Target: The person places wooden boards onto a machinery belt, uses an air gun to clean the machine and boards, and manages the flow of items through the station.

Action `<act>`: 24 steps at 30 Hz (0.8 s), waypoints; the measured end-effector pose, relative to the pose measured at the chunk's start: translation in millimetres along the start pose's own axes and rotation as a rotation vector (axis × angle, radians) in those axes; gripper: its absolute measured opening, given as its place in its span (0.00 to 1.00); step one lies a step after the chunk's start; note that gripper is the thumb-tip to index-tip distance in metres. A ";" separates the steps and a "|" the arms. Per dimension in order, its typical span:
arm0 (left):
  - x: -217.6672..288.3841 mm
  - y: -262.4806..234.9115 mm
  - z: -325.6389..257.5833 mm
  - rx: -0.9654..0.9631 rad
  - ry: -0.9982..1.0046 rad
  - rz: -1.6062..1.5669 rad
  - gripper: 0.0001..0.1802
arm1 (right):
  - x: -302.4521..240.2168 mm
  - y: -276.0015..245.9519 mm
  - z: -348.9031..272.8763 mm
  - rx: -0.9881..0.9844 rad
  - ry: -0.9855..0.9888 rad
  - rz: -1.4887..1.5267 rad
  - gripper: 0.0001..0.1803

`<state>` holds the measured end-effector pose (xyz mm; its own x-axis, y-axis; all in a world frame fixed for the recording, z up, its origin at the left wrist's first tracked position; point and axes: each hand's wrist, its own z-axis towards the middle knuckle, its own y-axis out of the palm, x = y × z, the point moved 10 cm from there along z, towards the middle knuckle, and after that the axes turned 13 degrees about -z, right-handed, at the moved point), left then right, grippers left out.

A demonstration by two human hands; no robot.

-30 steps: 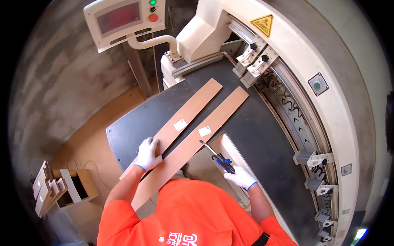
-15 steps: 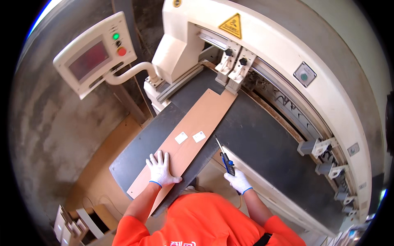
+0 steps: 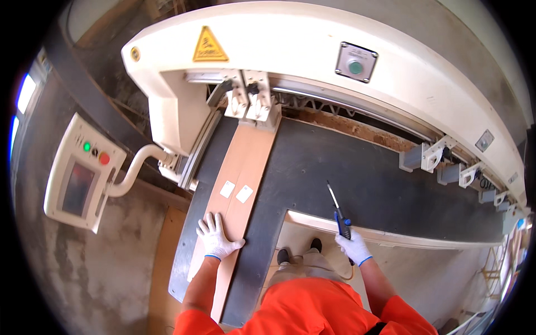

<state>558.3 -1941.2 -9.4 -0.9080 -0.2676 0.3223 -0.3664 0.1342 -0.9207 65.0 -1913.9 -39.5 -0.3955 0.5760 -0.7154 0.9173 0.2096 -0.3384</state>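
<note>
Our left hand (image 3: 218,239), in a white glove, lies flat with fingers spread on two tan boards (image 3: 241,177) set edge to edge on the dark machine table (image 3: 346,184). Ahead of the palm, the boards' far ends reach under the white clamp heads (image 3: 249,103) of the cream machine housing (image 3: 290,53); two small white labels (image 3: 235,191) sit just beyond our fingertips. Our right hand (image 3: 354,247) is closed round the handle of a blue air-blow tool (image 3: 339,215), its thin nozzle pointing away over the table, well apart from the boards. To do this well, we judge, we press evenly, keep both edges flush, and hold our fingers clear of the clamps. A control panel (image 3: 78,173) stands left of the left hand.
</note>
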 end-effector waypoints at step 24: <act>38.7 20.8 104.1 -0.116 -0.053 0.184 0.85 | 47.6 -77.2 65.7 0.006 0.069 0.666 0.15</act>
<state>536.8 -2048.1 -38.9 -0.9510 -0.2777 0.1359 -0.2187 0.2932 -0.9307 -27.6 -1954.6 -87.5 0.2595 0.6303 -0.7317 0.9642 -0.2126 0.1587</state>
